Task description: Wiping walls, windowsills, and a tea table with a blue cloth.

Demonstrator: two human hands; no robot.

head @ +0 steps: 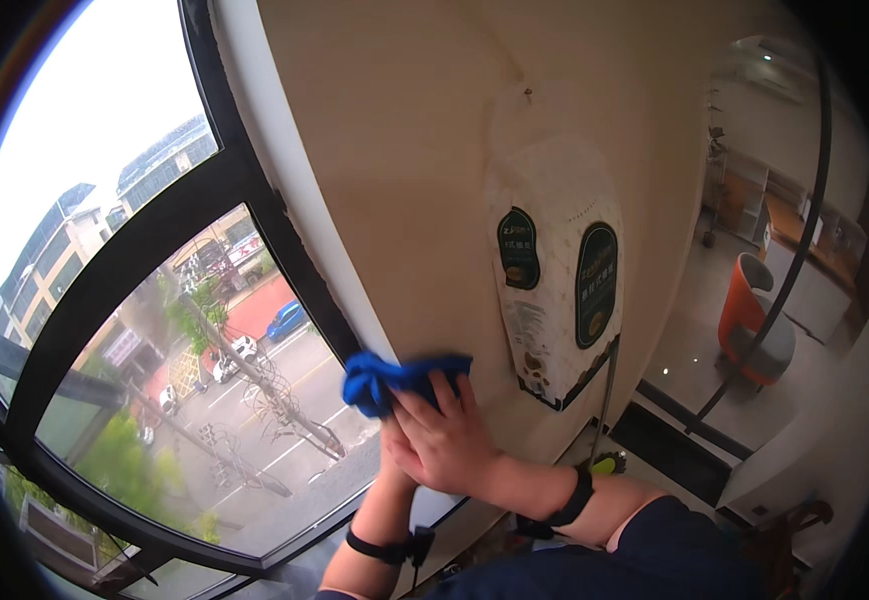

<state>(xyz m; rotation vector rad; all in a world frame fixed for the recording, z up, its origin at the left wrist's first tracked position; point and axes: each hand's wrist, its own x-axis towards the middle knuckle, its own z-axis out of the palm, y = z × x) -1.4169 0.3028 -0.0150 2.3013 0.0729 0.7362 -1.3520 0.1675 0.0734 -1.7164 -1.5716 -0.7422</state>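
A bunched blue cloth (386, 382) lies against the corner where the cream wall meets the window reveal, close to the black window frame (296, 255). My right hand (446, 439) grips the cloth, its fingers spread over the lower side. Behind it, my left hand (395, 450) reaches up to the same cloth and is largely covered by the right one, so its fingers are mostly hidden. Right of the cloth, a white hanging tissue pack (554, 300) with dark printed labels hangs on the wall from a nail (528, 91).
The window glass (254, 420) on the left looks down on a street with parked cars and a utility pole. A thin pole (605, 405) leans below the tissue pack. Farther right, an orange and grey chair (753, 330) stands beyond a dark-framed opening, near a wooden-topped counter (817, 247).
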